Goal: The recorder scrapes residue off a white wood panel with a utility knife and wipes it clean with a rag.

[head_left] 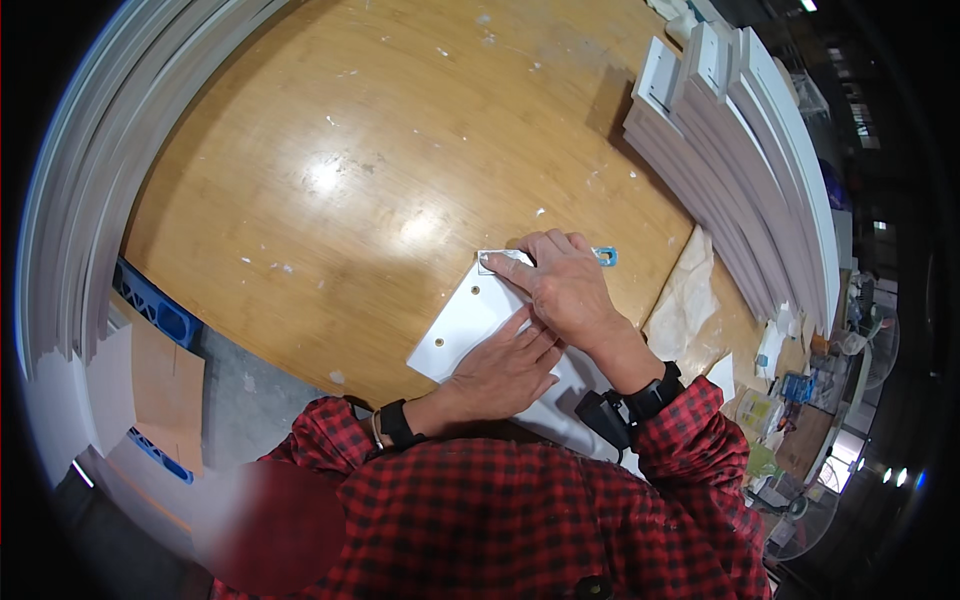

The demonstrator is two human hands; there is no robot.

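A white panel [455,320] lies at the table's near edge, reaching back under my arms. Two small brass-coloured round fittings [475,290] sit in its face near the left end. My left hand [508,370] rests on the panel, fingers stretched out toward the right hand. Over the panel's far corner is my right hand [570,290], its thumb on a small outlined rectangle [484,265] and its other fingers bent over the far edge. Whether that rectangle is a label or a recess is unclear. A blue piece with a slot [605,256] shows just beyond the right hand, partly hidden.
Several white panels [690,130] are stacked at the right of the wooden table [330,240]. More long white boards [70,200] stand at the left. A pale cloth [685,300] and a cluttered side surface with a fan [800,520] are at the right. White flecks dot the tabletop.
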